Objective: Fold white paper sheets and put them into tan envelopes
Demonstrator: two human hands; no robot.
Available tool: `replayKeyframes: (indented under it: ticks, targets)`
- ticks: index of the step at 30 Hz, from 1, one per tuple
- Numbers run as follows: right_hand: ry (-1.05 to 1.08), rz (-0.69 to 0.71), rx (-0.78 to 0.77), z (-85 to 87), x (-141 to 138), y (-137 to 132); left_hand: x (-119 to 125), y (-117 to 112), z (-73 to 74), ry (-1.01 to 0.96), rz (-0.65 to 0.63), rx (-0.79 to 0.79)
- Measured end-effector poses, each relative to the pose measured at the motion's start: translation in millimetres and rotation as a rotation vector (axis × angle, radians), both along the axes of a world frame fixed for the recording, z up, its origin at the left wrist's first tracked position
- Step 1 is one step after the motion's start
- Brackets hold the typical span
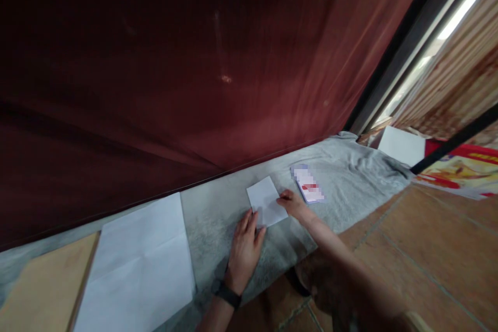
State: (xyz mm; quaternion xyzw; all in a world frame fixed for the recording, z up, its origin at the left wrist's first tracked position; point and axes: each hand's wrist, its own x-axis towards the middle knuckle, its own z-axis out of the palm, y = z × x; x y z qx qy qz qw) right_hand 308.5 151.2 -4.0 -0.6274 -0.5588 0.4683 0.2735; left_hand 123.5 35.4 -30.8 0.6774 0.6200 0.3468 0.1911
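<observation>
A small folded white paper [265, 200] lies on a grey cloth [350, 176] spread along the floor at the foot of a dark red curtain. My left hand [245, 249], with a dark watch at the wrist, lies flat with fingers stretched out, the fingertips pressing the paper's near left edge. My right hand [292, 203] has its fingers curled together and presses on the paper's right edge. A small stack of printed cards [308, 184] rests on the cloth just beyond my right hand.
A large creased white sheet [140, 264] lies at the left, partly over a tan board [46, 285]. Another white sheet [402, 145] and a red-and-yellow printed poster [462, 168] lie at the far right. Brown floor tiles [420, 249] fill the near right.
</observation>
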Motion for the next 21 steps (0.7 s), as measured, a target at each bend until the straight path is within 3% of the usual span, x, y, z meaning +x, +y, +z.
replayKeyframes:
  ticks: [5, 9, 21]
  targets:
    - [0.376, -0.024, -0.204, 2.0, 0, -10, -10, 6, 14.2, -0.562, 0.205, -0.195]
    - [0.615, 0.040, -0.298, 1.2, -6, -24, -19, 5, 21.0, -0.826, 0.244, -0.312]
    - [0.645, 0.078, -0.344, 16.3, -16, -22, -54, 17, 35.2, -0.740, 0.192, -0.298]
